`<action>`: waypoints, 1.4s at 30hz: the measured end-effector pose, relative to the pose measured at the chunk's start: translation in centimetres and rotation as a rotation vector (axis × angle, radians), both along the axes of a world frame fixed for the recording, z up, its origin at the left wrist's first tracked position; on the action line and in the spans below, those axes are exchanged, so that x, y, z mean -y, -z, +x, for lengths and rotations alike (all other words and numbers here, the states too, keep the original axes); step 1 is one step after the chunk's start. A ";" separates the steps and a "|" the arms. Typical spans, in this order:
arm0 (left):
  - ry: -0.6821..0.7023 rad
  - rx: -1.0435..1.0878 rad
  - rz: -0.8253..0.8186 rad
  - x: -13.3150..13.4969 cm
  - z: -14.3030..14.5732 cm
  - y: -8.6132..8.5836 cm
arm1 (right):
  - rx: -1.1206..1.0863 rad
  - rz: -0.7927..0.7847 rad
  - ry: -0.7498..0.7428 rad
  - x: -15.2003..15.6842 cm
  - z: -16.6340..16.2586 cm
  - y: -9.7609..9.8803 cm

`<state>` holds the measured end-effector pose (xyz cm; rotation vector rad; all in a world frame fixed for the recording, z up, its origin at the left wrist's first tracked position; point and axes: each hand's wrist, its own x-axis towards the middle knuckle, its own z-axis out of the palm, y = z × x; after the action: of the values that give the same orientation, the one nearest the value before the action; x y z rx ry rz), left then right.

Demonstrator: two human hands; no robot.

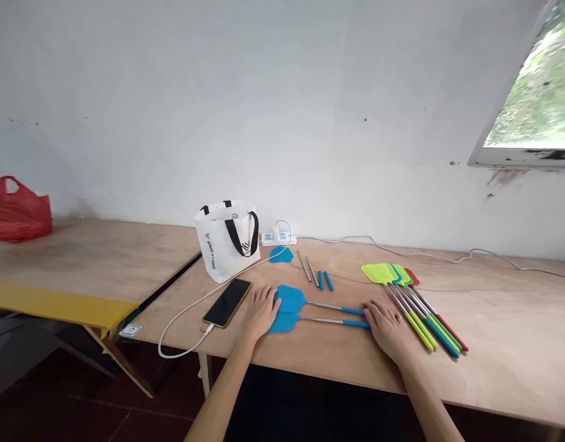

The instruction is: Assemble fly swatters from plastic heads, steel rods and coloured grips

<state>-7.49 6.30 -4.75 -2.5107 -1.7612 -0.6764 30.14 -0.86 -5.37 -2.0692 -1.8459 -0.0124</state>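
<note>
Two blue fly swatters [290, 298] lie between two loosely spread hands

The left hand [261, 314] rests with slightly bent fingers against the swatters' heads, thumb over their edge, gripping nothing firmly. The right hand [387, 328] lies palm down, fingers loosely extended, its fingertips at the handle ends without closing round them. The swatters lie side by side on the wooden table [328, 362], handles pointing right.

Just beyond are two blue grips [328, 281], two metal rods [304, 266] and a detached blue swatter head [281, 255]. Near the left hand lies a smartphone [227, 303] on a white charging cable [181, 356]; right of the other, a fanned bunch of green, blue and red fly swatters [422, 316]. A white tote bag [222, 248] stands behind the phone, beside a power strip [268, 238].
</note>
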 end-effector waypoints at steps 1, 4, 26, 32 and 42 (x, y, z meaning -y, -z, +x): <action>0.002 0.001 0.003 0.0 0.0 0.0 | -0.002 -0.001 0.001 0.0 -0.1 0.0; 0.006 0.008 0.006 0.0 0.0 0.1 | -0.009 0.012 0.000 0.1 -0.3 0.0; 0.013 0.013 0.010 0.0 0.0 0.0 | 0.015 0.104 -0.065 -0.2 1.5 0.3; -0.002 0.002 0.018 -0.1 0.0 0.2 | 0.029 0.107 -0.063 -0.3 1.6 0.4; -0.004 0.014 0.017 0.0 0.1 0.2 | 0.023 0.117 -0.092 -0.1 1.0 0.1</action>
<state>-7.42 6.35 -4.93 -2.4967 -1.7567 -0.7070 31.14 -0.79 -5.50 -1.9120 -1.9042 -0.1177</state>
